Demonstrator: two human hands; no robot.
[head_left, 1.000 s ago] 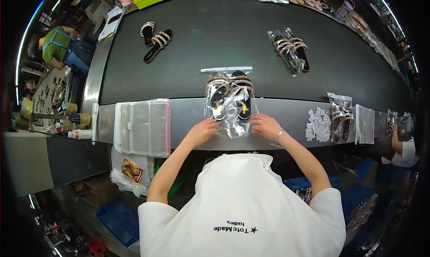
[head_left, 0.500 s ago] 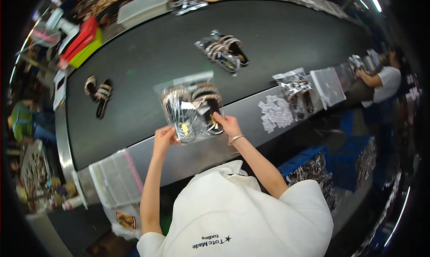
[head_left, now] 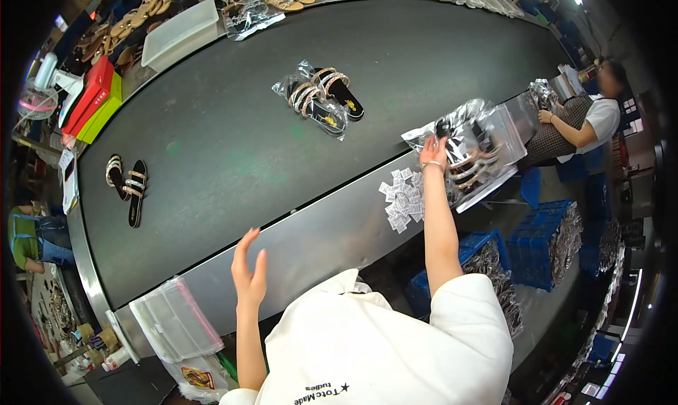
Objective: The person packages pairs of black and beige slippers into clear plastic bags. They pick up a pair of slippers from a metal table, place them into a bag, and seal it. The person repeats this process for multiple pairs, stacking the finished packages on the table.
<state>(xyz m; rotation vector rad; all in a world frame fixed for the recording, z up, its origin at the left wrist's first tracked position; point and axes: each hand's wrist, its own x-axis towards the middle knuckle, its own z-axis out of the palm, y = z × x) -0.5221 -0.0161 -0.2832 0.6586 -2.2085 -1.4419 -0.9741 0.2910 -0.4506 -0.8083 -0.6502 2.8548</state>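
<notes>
My right hand [head_left: 433, 153] reaches out to the right, its fingers closed on the edge of a clear bag of black sandals [head_left: 474, 166] with glittery straps. That bag lies among other clear plastic wrapping at the right end of the metal ledge, so I cannot tell how many bags are stacked there. My left hand [head_left: 251, 271] is raised over the ledge, thumb and fingers apart, with nothing in it. Just left of the bagged sandals lies a heap of small white printed labels [head_left: 404, 200].
On the dark belt [head_left: 233, 144] are a partly bagged pair of sandals [head_left: 318, 101] and a loose pair [head_left: 134, 189]. Flat clear bags [head_left: 176, 320] lie at lower left. Blue crates [head_left: 540, 242] stand below right. A seated person [head_left: 597, 122] works at the far right.
The bagged sandals, earlier held in both hands before me, are now at the right with my right hand. My left hand has let go and opened. The whole view has shifted.
</notes>
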